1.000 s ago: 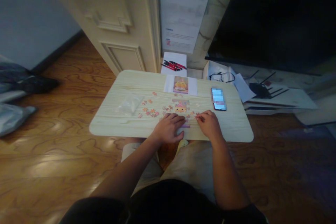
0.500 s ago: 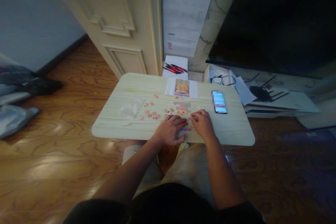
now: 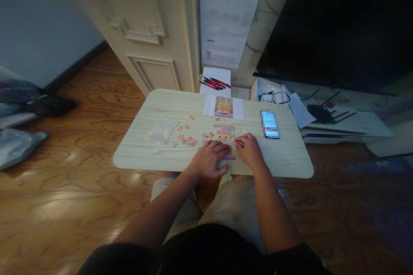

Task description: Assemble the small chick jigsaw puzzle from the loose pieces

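Observation:
A partly joined jigsaw puzzle (image 3: 223, 133) with a yellow cartoon figure lies near the front of a small pale wooden table (image 3: 151, 154). My left hand (image 3: 209, 159) rests flat on the puzzle's lower part, fingers spread and holding it down. My right hand (image 3: 249, 150) sits just right of the puzzle, its fingertips pinched at the puzzle's right edge; whether a piece is between them is too small to tell. Loose puzzle pieces (image 3: 186, 139) are scattered to the left of the puzzle.
A reference picture (image 3: 223, 107) lies at the table's far edge, a phone (image 3: 269, 124) to the right, a clear plastic bag (image 3: 161, 130) to the left. Behind the table lie red and black pens (image 3: 215, 83), glasses (image 3: 274, 97), papers and a door (image 3: 151, 25).
My right hand has moved left from the loose pieces to the puzzle's right edge. My left hand has stayed on the puzzle. The view has shifted slightly.

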The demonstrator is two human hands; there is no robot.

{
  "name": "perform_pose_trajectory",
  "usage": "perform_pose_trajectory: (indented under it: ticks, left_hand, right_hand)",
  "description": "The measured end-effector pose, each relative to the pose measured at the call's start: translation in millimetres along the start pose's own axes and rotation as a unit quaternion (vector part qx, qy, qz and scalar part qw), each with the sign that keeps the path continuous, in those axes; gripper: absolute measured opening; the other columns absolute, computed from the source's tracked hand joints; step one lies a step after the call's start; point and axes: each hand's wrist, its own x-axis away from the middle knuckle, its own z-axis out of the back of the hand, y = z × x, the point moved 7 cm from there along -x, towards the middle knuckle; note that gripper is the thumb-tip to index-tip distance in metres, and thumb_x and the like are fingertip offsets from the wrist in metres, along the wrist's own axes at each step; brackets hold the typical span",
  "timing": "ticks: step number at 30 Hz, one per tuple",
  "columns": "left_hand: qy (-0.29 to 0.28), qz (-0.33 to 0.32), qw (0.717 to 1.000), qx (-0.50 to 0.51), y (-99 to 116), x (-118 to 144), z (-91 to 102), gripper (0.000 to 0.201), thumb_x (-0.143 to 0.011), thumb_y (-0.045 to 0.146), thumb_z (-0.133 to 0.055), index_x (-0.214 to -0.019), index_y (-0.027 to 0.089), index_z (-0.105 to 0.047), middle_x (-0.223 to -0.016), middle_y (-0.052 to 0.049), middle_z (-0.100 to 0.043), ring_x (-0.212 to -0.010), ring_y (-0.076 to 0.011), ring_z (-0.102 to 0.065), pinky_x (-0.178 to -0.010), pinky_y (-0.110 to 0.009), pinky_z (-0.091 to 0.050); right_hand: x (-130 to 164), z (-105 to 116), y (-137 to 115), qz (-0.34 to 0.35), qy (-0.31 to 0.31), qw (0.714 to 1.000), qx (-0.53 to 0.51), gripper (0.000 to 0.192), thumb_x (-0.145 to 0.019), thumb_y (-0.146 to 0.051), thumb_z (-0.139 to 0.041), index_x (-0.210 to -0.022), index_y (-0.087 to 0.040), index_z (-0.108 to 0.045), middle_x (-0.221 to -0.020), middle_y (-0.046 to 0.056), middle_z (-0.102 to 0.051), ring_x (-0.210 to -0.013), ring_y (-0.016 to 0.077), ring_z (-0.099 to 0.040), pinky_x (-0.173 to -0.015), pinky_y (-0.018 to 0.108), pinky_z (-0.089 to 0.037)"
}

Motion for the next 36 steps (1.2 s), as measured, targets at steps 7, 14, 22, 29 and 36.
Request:
perform_pose_trajectory:
  ticks: [7, 14, 22, 29, 36]
  left_hand:
    - [-0.001, -0.008, 1.000, -0.002, 1, 0, 0.3, 0.053, -0.088, 0.045, -0.061, -0.135, 0.021, -0.067, -0.140, -0.008, -0.067, -0.121, -0.0325, -0.056, -0.100, -0.050, -0.043]
    - [0.001, -0.002, 1.000, -0.006, 2, -2, 1.0, 0.054, -0.088, 0.045, -0.061, -0.136, 0.021, -0.067, -0.140, -0.009, -0.067, -0.121, -0.0327, -0.056, -0.098, -0.050, -0.043]
    - [-0.011, 0.013, 1.000, -0.007, -1, -2, -2.2, 0.059, -0.088, 0.048, -0.060, -0.141, 0.021, -0.062, -0.145, -0.009, -0.063, -0.127, -0.0331, -0.055, -0.104, -0.051, -0.042]
    - [-0.016, 0.036, 0.999, -0.014, -4, -3, -4.9, 0.068, -0.087, 0.052, -0.060, -0.148, 0.021, -0.056, -0.153, -0.008, -0.058, -0.138, -0.0347, -0.049, -0.112, -0.054, -0.037]
    - [-0.019, 0.031, 0.999, -0.006, -3, -3, -3.5, 0.069, -0.087, 0.051, -0.061, -0.148, 0.020, -0.055, -0.150, -0.008, -0.060, -0.136, -0.0345, -0.050, -0.112, -0.054, -0.037]
  right_hand:
    - [0, -3, -4, 0.001, -0.002, 1.000, -0.007, 0.017, -0.097, -0.023, -0.066, -0.106, -0.021, -0.080, -0.107, 0.008, -0.067, -0.104, 0.0224, -0.063, -0.100, 0.034, -0.049]
    - [1, -3, -5, 0.008, -0.004, 1.000, -0.004, 0.016, -0.096, -0.024, -0.067, -0.106, -0.021, -0.080, -0.106, 0.009, -0.067, -0.103, 0.0216, -0.063, -0.100, 0.034, -0.049]
    - [1, -1, 5, 0.004, 0.016, 0.999, -0.039, 0.015, -0.092, -0.022, -0.074, -0.106, -0.020, -0.079, -0.105, 0.007, -0.068, -0.099, 0.0213, -0.065, -0.095, 0.032, -0.052]
    - [-1, -3, 5, 0.011, -0.005, 0.999, -0.053, 0.012, -0.093, -0.017, -0.070, -0.098, -0.020, -0.081, -0.099, 0.007, -0.069, -0.096, 0.0208, -0.065, -0.093, 0.032, -0.051]
    - [-3, -4, 3, 0.006, 0.000, 0.999, -0.048, 0.015, -0.093, -0.017, -0.069, -0.100, -0.021, -0.081, -0.101, 0.008, -0.070, -0.096, 0.0207, -0.066, -0.093, 0.032, -0.051]
